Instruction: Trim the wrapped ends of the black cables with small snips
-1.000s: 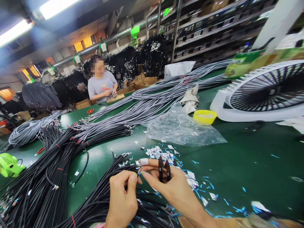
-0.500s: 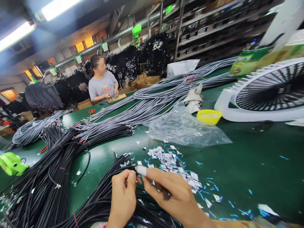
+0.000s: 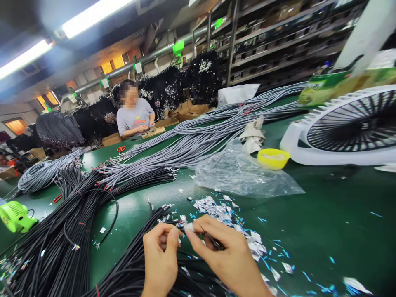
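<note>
My left hand [image 3: 161, 258] is closed in a pinch on the end of a black cable [image 3: 136, 264] from the bundle at the bottom of the view. My right hand [image 3: 227, 255] meets it fingertip to fingertip. A white tape wraps its forefinger, and small dark snips [image 3: 212, 240] are gripped in its palm. A heap of silver foil scraps and blue bits [image 3: 222, 210] lies on the green table [image 3: 324, 214] just beyond my fingers.
Black cable bundles [image 3: 71, 222] spread to the left, grey cable bundles [image 3: 192, 144] run back across the table. A clear plastic bag [image 3: 241, 173], yellow dish [image 3: 274, 159], white fan [image 3: 346, 128], lime-green fan [image 3: 15, 216]. A seated person [image 3: 134, 115] works at the far side.
My right hand has turned over, so the snips' blades no longer stand up above it but lie low in the palm. Both hands stay pinched together at the cable end.
</note>
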A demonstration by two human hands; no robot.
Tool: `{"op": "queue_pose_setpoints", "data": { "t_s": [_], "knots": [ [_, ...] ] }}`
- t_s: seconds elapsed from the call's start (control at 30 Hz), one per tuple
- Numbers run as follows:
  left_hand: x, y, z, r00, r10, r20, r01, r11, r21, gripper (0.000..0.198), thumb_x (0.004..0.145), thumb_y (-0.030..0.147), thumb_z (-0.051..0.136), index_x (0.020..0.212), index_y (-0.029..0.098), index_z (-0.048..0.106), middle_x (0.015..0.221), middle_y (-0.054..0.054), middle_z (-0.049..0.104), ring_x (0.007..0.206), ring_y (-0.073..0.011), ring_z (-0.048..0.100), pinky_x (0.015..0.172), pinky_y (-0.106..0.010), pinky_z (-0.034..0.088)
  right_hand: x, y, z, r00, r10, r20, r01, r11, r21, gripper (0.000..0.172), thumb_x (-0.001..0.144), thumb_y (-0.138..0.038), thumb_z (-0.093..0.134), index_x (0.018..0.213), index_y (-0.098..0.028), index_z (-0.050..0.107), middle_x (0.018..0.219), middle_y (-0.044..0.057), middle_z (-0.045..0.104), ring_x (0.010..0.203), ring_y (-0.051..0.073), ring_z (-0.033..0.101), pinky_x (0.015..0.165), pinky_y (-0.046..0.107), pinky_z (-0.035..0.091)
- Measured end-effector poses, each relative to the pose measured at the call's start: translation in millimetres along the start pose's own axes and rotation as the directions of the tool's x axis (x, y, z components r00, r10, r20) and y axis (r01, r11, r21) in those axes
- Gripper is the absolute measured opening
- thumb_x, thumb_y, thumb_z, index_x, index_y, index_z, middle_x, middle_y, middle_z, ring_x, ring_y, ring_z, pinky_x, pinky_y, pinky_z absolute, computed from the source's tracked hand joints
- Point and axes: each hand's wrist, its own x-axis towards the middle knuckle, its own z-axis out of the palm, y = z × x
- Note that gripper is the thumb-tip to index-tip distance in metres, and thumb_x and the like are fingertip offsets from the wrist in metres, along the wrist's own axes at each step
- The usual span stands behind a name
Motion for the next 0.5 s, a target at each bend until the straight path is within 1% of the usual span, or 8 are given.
{"op": "queue_pose_setpoints", "data": {
  "t_s": [0.13,0.23,0.3,0.4,0.43,0.5],
  "knots": [
    [-1.2,0.0,0.9,1.0,0.015,-0.008,-0.015,0.999,0.047,0.038,0.077,0.048,0.057,0.065,0.013,0.062,0.055,-0.001,0.054,0.051,-0.0112,0.046,0.049,-0.02,0.037,-0.6,1.4,0.1,0.999,0.034,-0.029,-0.034,0.999,0.017,0.022,0.08,-0.024,0.055,0.058,-0.02,0.058,0.056,-0.001,0.051,0.044,0.012,0.04,0.039,0.024,0.031],
    [-1.4,0.5,0.9,0.999,0.036,-0.024,-0.034,0.996,0.082,0.034,0.078,0.043,0.057,0.066,0.012,0.064,0.058,-0.003,0.058,0.053,-0.0119,0.049,0.05,-0.02,0.039,-1.0,4.1,0.5,0.999,0.028,-0.042,-0.027,0.999,0.032,0.022,0.079,-0.022,0.055,0.057,-0.02,0.056,0.056,-0.001,0.05,0.043,0.011,0.04,0.04,0.024,0.031],
    [-1.2,0.9,0.9,0.998,0.05,-0.03,-0.047,0.994,0.097,0.033,0.078,0.041,0.057,0.066,0.012,0.065,0.059,-0.004,0.06,0.054,-0.0125,0.051,0.05,-0.02,0.04,-1.5,6.1,1.1,0.999,0.012,-0.043,-0.01,0.999,0.033,0.021,0.079,-0.02,0.055,0.058,-0.02,0.056,0.057,-0.001,0.051,0.045,0.012,0.042,0.041,0.024,0.033],
    [-1.1,0.8,0.7,0.997,0.064,-0.043,-0.059,0.993,0.104,0.033,0.078,0.042,0.058,0.065,0.012,0.065,0.06,-0.005,0.062,0.055,-0.0133,0.053,0.051,-0.02,0.041,-1.7,7.2,1.7,0.999,-0.031,-0.019,0.032,0.999,0.033,0.019,0.077,-0.019,0.055,0.058,-0.021,0.055,0.057,-0.001,0.053,0.047,0.013,0.045,0.042,0.023,0.035],
    [-1.2,0.7,0.6,0.997,0.065,-0.045,-0.06,0.993,0.101,0.034,0.078,0.042,0.058,0.065,0.012,0.065,0.06,-0.005,0.062,0.055,-0.0133,0.053,0.05,-0.02,0.041,-1.5,6.7,1.6,1.0,-0.03,-0.005,0.03,0.999,0.033,0.02,0.077,-0.019,0.054,0.057,-0.021,0.054,0.056,-0.002,0.052,0.046,0.013,0.045,0.042,0.023,0.035],
    [-1.5,0.4,0.3,0.997,0.065,-0.041,-0.061,0.994,0.09,0.036,0.078,0.044,0.058,0.064,0.011,0.065,0.059,-0.005,0.061,0.054,-0.0131,0.053,0.05,-0.02,0.041,-0.4,4.8,0.5,1.0,0.018,0.022,-0.019,0.999,0.032,0.022,0.076,-0.021,0.054,0.054,-0.021,0.052,0.054,-0.003,0.049,0.044,0.012,0.043,0.042,0.024,0.035]
  ]
}}
